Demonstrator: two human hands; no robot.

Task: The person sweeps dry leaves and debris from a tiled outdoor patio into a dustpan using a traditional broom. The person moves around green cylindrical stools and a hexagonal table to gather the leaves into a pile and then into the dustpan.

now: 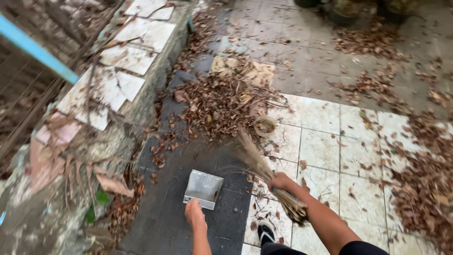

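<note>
My left hand [195,215] grips the handle of a grey metal dustpan [204,188] that rests on the dark floor strip, its mouth facing away from me. My right hand [282,181] is closed around a bundle broom of thin brown sticks [257,160], whose bristle tips fan out toward a heap of dry brown leaves [219,101]. The broom's bound end sticks out behind my wrist. The dustpan looks empty.
A low wall topped with cracked white tiles [125,56] runs along the left. A small round bowl [264,125] lies by the leaf heap. More leaves [427,189] spread over the pale tiles on the right. My foot in a sandal [265,233] stands below.
</note>
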